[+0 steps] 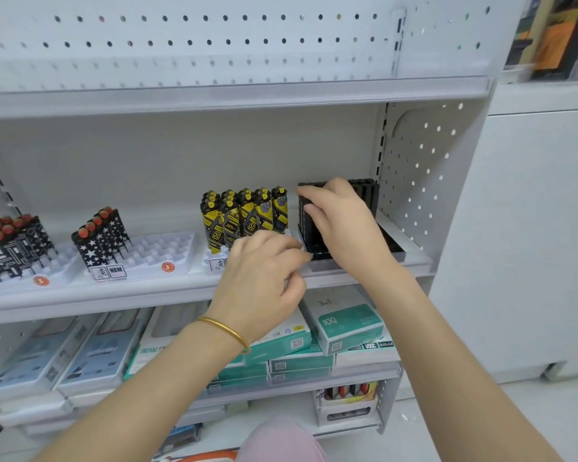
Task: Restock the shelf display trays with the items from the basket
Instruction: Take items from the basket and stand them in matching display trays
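Centre-right of frame, black tray [394, 250]: stands at the right end of the middle shelf [147, 295], partly filled with upright black items [364, 191].
Step in hand: judged to be seating one black item [303, 221] at the tray's front left.
Right hand [344, 225]: fingers and thumb curled round that item near its top, clamped on it. The item is upright, close against the others.
Left hand [264, 271]: fingers curled, at the tray's front-left corner. Whether it grips anything or only steadies the tray cannot be told.
Next move: probably calls for a straight downward press until level with the neighbours, then a release that tips nothing.
Basket: not made out in view.
Yellow items [244, 211]: just left of the black tray.
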`<state>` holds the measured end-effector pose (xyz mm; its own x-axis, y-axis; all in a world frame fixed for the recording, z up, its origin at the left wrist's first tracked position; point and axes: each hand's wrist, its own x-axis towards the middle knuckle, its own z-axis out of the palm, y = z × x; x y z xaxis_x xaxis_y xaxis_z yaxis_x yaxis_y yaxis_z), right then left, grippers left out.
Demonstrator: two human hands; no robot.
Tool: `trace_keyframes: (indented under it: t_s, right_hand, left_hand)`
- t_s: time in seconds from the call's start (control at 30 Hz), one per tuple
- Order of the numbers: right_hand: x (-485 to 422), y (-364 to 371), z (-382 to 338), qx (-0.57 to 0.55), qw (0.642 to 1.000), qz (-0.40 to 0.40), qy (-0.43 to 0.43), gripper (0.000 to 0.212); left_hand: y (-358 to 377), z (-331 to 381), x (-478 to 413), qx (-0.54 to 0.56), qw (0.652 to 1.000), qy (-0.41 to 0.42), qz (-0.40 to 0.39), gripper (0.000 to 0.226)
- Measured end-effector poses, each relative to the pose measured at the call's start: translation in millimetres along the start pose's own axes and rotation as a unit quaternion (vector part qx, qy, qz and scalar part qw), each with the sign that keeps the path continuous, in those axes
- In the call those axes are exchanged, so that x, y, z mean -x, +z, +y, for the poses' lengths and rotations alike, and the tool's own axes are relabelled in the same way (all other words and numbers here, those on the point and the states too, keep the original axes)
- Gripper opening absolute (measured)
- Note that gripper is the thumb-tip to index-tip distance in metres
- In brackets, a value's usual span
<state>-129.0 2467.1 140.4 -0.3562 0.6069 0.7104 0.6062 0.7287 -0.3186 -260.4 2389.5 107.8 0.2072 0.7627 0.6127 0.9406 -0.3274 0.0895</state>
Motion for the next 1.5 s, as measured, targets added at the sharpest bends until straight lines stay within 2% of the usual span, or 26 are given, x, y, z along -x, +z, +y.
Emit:
trace_keyframes:
  t_s: [0.1,0.23,0.4,0.5,0.57,0.67,0.77,0.87,0.97,1.03,1.17,1.23,1.3,1.4,1.5]
  right_hand:
    - [1.7,-3.7,0.9,0.046,0.998,-0.032,0.007,0.044]
    - [6.0,-10.7,2.2,-0.044,0.998,-0.028,0.047,0.052]
    - [30.0,-26.6,-19.2,-0.13,0.989,0.037,0.062,0.044]
    - [64.4,-14.3,-53.4,-0.175,0.984,0.01,0.032,0.034]
    - [91.3,10.5,-77.9,-0.195,0.98,-0.036,0.023,0.029]
    - [133.5,68.2,-109.4,-0.201,0.967,-0.154,0.033,0.026]
    - [185.8,139.7,-136.8,-0.191,0.927,-0.318,0.06,0.024]
    - [241.6,209.6,-150.2,-0.192,0.853,-0.473,0.107,0.024]
    - [293.2,257.2,-147.4,-0.221,0.78,-0.548,0.204,0.024]
    - [321.1,273.5,-141.2,-0.218,0.74,-0.58,0.261,0.026]
    - [344.0,291.2,-130.4,-0.211,0.711,-0.592,0.316,0.028]
    - [345.0,299.3,-124.7,-0.225,0.696,-0.574,0.368,0.027]
    - [345.4,304.6,-118.3,-0.227,0.689,-0.559,0.401,0.026]
    - [348.1,306.5,-110.3,-0.229,0.686,-0.539,0.433,0.024]
    - [347.3,305.7,-106.2,-0.226,0.685,-0.529,0.447,0.022]
  left_hand:
    - [0.1,-0.5,-0.3,-0.003,1.0,0.002,0.001,0.04]
    - [-0.9,-0.7,0.4,-0.001,1.0,0.007,0.005,0.041]
    - [-13.6,-0.9,19.0,0.027,0.996,0.021,0.078,0.033]
    - [-20.1,-9.3,59.0,0.042,0.992,0.013,0.121,0.03]
    - [-19.5,-20.9,99.1,0.039,0.993,-0.019,0.112,0.03]
    - [-7.6,-53.8,175.6,0.04,0.993,-0.111,0.022,0.032]
    - [12.3,-93.1,272.5,0.04,0.968,-0.228,-0.095,0.037]
    - [35.4,-127.3,358.5,0.031,0.907,-0.356,-0.222,0.032]
    - [68.0,-148.9,414.3,0.046,0.823,-0.433,-0.366,0.035]
    - [92.7,-151.3,443.4,0.083,0.782,-0.456,-0.417,0.039]
    - [141.4,-135.8,498.4,0.107,0.697,-0.485,-0.518,0.063]
    - [162.1,-125.0,521.8,0.118,0.67,-0.503,-0.533,0.072]
    - [180.0,-115.8,537.6,0.118,0.671,-0.489,-0.544,0.081]
    - [202.3,-107.5,544.7,0.066,0.692,-0.437,-0.571,0.094]
    - [219.3,-106.5,536.8,0.038,0.693,-0.44,-0.57,0.1]
